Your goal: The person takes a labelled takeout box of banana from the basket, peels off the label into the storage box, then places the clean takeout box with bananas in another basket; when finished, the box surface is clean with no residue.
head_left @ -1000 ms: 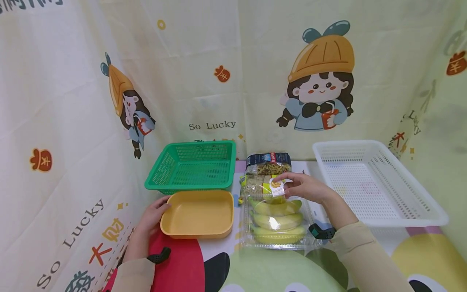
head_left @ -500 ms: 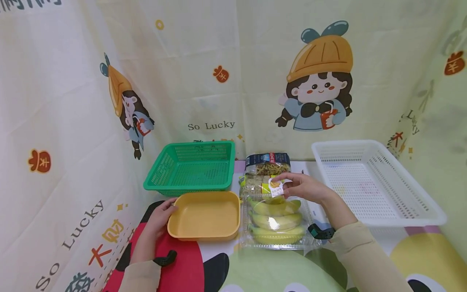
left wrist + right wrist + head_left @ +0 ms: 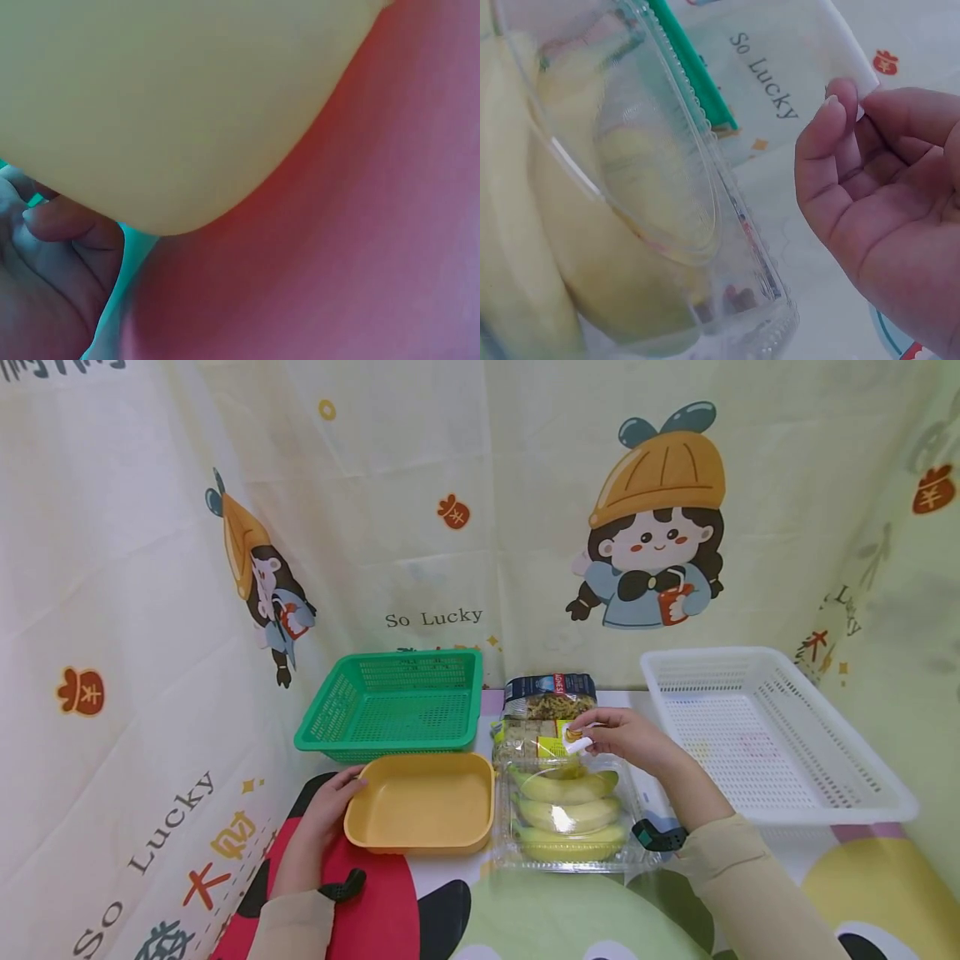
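Observation:
My right hand [image 3: 626, 739] pinches a small white label [image 3: 577, 745] with a banana picture, tilted above the clear plastic box of bananas [image 3: 568, 817]. In the right wrist view, thumb and fingers meet at the edge of the label [image 3: 853, 49], beside the clear box [image 3: 682, 247]. At the left, my left hand [image 3: 326, 806] grips the left rim of a yellow plastic tub [image 3: 420, 806]. The left wrist view shows the thumb bent against the outside of the tub [image 3: 172, 112]; the other fingers are mostly hidden.
Behind the banana box lie a clear pack with yellow-green labels [image 3: 521, 739] and a dark-topped pasta bag [image 3: 551, 696]. A green basket [image 3: 405, 706] stands behind the tub. At the right is a white basket [image 3: 738, 752]. Printed cloth hangs around the table.
My left hand and the yellow tub have shifted right, up close to the banana box. The label has lifted slightly and tilted in my right hand.

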A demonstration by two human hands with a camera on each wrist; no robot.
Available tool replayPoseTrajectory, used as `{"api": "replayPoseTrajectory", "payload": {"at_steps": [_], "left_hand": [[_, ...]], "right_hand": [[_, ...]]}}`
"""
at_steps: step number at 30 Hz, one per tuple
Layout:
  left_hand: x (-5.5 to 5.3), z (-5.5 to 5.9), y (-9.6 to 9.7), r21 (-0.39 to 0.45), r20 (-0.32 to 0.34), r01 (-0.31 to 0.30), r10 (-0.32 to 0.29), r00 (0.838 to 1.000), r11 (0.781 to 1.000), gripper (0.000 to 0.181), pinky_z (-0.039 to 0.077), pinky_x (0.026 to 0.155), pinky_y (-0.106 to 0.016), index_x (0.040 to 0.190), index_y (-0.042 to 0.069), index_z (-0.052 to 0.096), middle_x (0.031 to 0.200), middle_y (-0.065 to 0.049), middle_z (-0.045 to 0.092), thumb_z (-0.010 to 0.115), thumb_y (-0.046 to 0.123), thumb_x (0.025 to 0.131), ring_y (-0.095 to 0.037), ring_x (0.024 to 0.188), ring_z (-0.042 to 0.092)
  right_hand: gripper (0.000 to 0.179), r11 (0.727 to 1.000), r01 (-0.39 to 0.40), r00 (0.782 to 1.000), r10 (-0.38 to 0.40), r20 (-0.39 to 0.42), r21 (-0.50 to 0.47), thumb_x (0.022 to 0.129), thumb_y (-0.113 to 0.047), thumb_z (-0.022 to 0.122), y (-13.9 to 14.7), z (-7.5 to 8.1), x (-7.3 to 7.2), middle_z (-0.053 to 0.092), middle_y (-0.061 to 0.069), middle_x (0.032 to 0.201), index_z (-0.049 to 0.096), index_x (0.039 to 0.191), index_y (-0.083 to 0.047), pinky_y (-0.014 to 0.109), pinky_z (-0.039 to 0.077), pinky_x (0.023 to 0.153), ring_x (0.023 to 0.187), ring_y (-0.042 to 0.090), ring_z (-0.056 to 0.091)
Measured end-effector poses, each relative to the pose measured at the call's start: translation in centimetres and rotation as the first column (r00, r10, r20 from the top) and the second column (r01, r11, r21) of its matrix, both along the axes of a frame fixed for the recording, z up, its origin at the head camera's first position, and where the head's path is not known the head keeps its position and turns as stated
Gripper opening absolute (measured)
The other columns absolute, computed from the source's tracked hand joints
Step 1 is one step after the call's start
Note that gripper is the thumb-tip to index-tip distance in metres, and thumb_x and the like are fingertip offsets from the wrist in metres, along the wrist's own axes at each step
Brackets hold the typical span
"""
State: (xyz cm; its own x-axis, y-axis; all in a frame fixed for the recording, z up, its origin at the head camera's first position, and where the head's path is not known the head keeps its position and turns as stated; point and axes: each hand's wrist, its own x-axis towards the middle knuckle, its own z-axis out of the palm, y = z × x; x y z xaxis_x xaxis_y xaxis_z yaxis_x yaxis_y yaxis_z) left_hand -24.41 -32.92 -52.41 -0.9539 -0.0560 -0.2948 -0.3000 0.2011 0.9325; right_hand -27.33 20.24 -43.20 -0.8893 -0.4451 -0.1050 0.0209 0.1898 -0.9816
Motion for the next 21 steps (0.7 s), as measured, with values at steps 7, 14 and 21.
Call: {"api": "replayPoseTrajectory", "payload": {"at_steps": [7, 14, 21], "left_hand": [[-0.2, -0.6, 0.0, 0.022, -0.032, -0.048, 0.049, 0.998, 0.999, 0.050, 0.054, 0.085, -0.020, 0.142, 0.007, 0.049, 0.134, -0.010, 0.055, 0.059, 0.031, 0.099, -0.011, 0.102, 0.060], [-0.2, -0.8, 0.3, 0.088, -0.053, -0.085, 0.090, 0.995, 0.993, 0.049, 0.054, 0.086, -0.020, 0.142, 0.008, 0.050, 0.127, -0.001, 0.057, 0.059, 0.029, 0.099, -0.008, 0.101, 0.061], [-0.1, -1.4, 0.5, 0.192, -0.102, -0.023, 0.043, 0.994, 0.981, 0.052, 0.050, 0.093, -0.016, 0.149, 0.013, 0.043, 0.143, -0.002, 0.047, 0.056, 0.028, 0.101, -0.001, 0.113, 0.057]], "right_hand": [[0.036, 0.994, -0.040, 0.999, 0.042, -0.024, 0.106, 0.093, -0.006, 0.059, -0.5, 0.7, 0.1, 0.062, 0.015, 0.121, 0.063, 0.128, -0.011, 0.041, 0.056, 0.089, 0.097, 0.026, 0.064], [0.036, 0.976, -0.124, 0.985, 0.143, -0.098, 0.176, 0.094, -0.018, 0.066, -1.7, 2.1, 0.3, 0.058, 0.014, 0.130, 0.063, 0.130, -0.020, 0.041, 0.055, 0.087, 0.096, 0.029, 0.065], [0.035, 0.956, -0.197, 0.966, 0.227, -0.121, 0.219, 0.096, -0.017, 0.064, -3.7, 3.7, 0.0, 0.058, 0.010, 0.133, 0.063, 0.130, -0.023, 0.039, 0.056, 0.079, 0.092, 0.038, 0.062]]}}
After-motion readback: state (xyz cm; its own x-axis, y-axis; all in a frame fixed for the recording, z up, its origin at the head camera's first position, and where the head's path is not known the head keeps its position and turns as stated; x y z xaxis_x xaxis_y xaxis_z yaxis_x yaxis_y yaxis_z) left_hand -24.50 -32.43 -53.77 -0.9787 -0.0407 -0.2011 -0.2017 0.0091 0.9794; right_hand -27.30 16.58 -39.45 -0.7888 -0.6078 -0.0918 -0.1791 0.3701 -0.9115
